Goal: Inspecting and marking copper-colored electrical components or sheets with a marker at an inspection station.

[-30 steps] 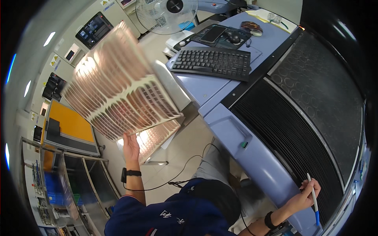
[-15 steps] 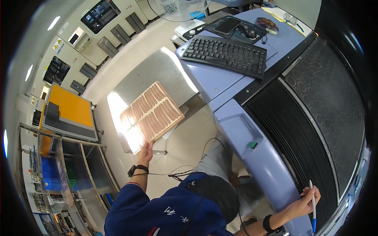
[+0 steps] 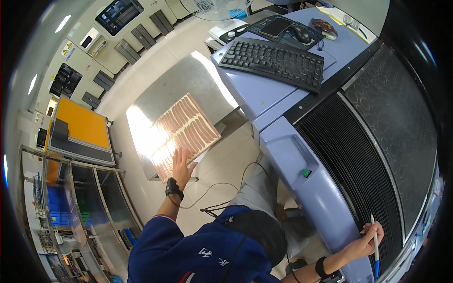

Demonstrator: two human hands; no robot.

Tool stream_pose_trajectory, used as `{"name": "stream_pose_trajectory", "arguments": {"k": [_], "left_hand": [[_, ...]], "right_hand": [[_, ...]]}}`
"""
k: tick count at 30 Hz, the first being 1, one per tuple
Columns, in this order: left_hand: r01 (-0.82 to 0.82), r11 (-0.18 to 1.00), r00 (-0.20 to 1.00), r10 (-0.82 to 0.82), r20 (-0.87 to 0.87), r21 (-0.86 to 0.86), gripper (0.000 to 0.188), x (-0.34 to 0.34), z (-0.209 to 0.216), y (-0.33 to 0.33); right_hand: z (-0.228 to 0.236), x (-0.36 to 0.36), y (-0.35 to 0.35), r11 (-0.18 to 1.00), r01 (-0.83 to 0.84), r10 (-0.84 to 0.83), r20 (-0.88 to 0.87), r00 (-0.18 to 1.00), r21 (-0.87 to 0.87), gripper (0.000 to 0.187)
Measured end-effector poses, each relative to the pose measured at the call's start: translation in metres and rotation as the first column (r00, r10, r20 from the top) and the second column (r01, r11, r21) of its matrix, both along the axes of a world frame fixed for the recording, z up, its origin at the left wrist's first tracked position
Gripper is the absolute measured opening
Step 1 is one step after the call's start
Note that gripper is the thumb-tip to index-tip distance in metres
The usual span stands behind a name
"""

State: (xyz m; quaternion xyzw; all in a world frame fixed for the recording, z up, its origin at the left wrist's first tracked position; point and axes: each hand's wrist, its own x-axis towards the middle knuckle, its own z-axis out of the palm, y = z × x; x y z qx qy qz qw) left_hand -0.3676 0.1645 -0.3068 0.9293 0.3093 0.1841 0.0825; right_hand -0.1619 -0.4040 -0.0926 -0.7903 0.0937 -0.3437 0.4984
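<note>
Since the frame half a second earlier, the left hand [image 3: 181, 168] has been moved from the near corner of the copper-patterned panel [image 3: 194, 121] and its fingers spread out; nothing is gripped by it now, and it is poised over the panel's near edge, though whether the surface is touched cannot be told. At near right, a white pen [image 3: 376, 253] with a blue end is held in the closed fingers of the right hand [image 3: 369, 239], over the black ribbed cover [image 3: 349, 146] of the blue-violet machine [image 3: 314, 195]. Farther off, the panel is laid flat on the metal table [image 3: 167, 82]. It is judged light, thin and fairly stiff, its shiny face likely slippery and easily marked, so it is best taken by opposite edges, with bare skin kept off the pattern. Beyond, a black keyboard [image 3: 273, 63] is set on the machine's top.
</note>
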Motion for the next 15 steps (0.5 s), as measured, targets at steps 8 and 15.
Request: {"name": "stream_pose_trajectory", "arguments": {"k": [8, 15], "left_hand": [[0.015, 0.999, 0.950, -0.028, -0.310, -0.046, 0.054, 0.009, -0.004, 0.009], [0.190, 0.970, 0.916, -0.231, -0.329, -0.153, 0.046, 0.041, -0.014, 0.023]], "right_hand": [[-0.002, -0.032, -0.015, 0.978, 0.077, -0.098, 0.100, 0.990, 0.196, 0.022], [-0.033, -0.197, -0.196, 0.728, 0.507, -0.508, -0.133, 0.851, 0.462, 0.050]]}}
